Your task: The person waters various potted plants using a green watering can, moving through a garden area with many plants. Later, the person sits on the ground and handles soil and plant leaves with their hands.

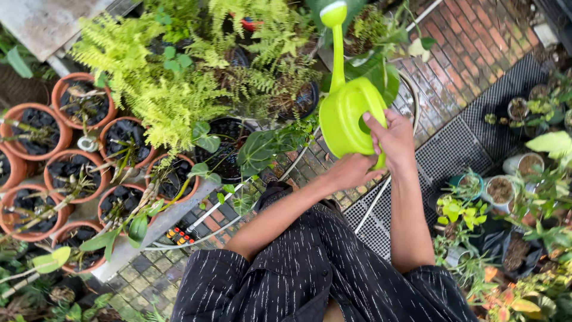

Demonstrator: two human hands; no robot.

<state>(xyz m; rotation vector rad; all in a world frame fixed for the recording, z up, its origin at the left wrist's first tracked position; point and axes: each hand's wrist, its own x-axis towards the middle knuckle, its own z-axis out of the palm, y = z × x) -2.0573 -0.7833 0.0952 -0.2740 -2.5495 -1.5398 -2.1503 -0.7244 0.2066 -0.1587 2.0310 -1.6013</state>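
A lime-green watering can (345, 110) with a long spout points away from me, its sprinkler head (333, 13) reaching over the potted ferns (173, 89). My right hand (390, 134) grips the can's handle from the right side. My left hand (348, 173) holds the can's bottom rear edge from below. The can is held tilted forward above the brick paving, in front of my dark patterned clothing (310, 268).
Several terracotta pots (74, 173) with dark soil stand at the left. Black pots (229, 143) with leafy plants sit under the ferns. A white hose (298, 158) runs across the brick floor (471, 48). Small pots (500, 191) and a metal drain grate (453, 149) lie at the right.
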